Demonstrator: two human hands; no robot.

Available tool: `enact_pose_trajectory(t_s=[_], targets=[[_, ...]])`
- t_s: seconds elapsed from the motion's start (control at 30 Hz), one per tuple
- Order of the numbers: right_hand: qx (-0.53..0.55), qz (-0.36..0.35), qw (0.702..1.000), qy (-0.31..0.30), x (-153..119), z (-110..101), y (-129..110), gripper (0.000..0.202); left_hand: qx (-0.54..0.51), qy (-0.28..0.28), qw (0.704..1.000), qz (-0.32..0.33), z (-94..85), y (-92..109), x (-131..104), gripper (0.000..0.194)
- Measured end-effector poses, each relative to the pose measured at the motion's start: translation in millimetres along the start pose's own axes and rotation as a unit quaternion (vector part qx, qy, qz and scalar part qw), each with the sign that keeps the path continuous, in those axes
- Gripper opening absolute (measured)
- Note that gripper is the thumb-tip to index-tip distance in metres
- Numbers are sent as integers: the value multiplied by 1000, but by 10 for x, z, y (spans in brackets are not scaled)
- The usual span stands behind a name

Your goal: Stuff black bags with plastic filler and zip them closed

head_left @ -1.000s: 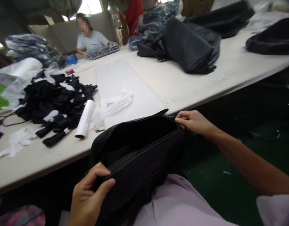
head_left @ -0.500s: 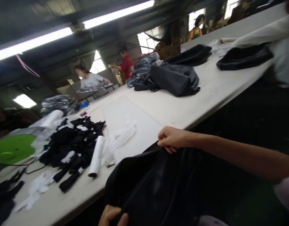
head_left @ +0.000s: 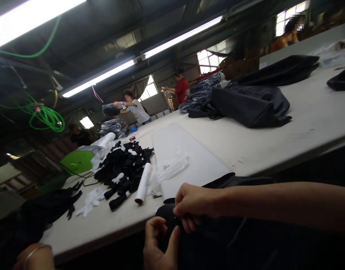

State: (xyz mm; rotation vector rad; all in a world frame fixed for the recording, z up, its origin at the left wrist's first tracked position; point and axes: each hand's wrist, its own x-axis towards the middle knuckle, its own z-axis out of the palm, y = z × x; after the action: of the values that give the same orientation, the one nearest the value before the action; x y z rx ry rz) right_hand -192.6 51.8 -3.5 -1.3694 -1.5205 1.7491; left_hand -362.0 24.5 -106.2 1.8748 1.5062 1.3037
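Note:
Black fabric (head_left: pixel 209 240), dark and smooth, hangs at the table's near edge, and part of it lies on the tabletop. My right hand (head_left: pixel 193 206) comes in from the right and pinches the fabric near its upper left end. Just below and left of it, my left hand (head_left: pixel 159 243) has its fingers and thumb curled round the same fabric. The two hands are close together. Deep shadow hides the lower part of the fabric.
On the white table (head_left: pixel 310 116) are black straps (head_left: pixel 127 165), a white roll (head_left: pixel 143 183), clear bags (head_left: pixel 172 167) and black bags (head_left: pixel 245 105). A braceleted wrist (head_left: pixel 37 257) shows at lower left. Two people (head_left: pixel 138 110) (head_left: pixel 182 88) stand beyond.
My right hand has moved down and left, close to my left hand, which has come up and right. The fabric's wide opening has folded together. The view has swung left.

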Motion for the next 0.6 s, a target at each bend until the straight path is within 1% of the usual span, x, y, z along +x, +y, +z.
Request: enact_pose_trajectory(t_s=[0.03,0.07,0.1,0.13,0.17,0.2,0.23,0.3,0.33,0.37,0.4,0.43,0.47,0.5,0.53,0.57,0.6], targets=[[16,4,1000,1,71,52,65,32,8,4,1000,8,12,-34,29,34],[23,7,1000,1,147,104,141,31,20,-6,999,27,24,-72,62,29],[19,3,1000,1,219,156,217,31,29,-31,998,51,37,-111,98,20],[-5,-12,1000,4,281,204,288,31,34,-64,995,71,51,-150,137,12],[-53,-46,997,13,326,240,347,31,34,-95,991,86,66,-190,176,10],[-124,-95,987,27,350,258,392,31,29,-117,988,95,81,-231,211,13],[-209,-151,965,49,353,250,424,29,20,-122,987,101,93,-273,240,15],[-365,-241,892,109,311,144,465,23,3,-111,987,115,107,-357,266,20],[-415,-269,859,132,277,48,485,18,-2,-102,987,122,107,-395,262,25],[-444,-284,838,142,242,-67,514,19,-4,-94,987,127,103,-428,247,27],[-459,-288,829,136,212,-192,554,31,-5,-87,987,132,96,-451,223,25],[-469,-281,830,115,187,-313,609,51,-2,-84,987,138,90,-464,190,19],[-476,-259,836,81,168,-419,678,74,5,-81,985,152,87,-466,152,12],[-483,-224,845,45,153,-501,759,91,15,-72,982,172,90,-456,108,10],[-489,-183,853,18,141,-554,848,100,32,-64,978,194,101,-434,61,14],[-496,-144,856,4,127,-576,940,100,59,-54,974,214,120,-403,12,17],[-506,-118,854,0,109,-569,1031,91,93,-42,967,232,144,-365,-37,19]])
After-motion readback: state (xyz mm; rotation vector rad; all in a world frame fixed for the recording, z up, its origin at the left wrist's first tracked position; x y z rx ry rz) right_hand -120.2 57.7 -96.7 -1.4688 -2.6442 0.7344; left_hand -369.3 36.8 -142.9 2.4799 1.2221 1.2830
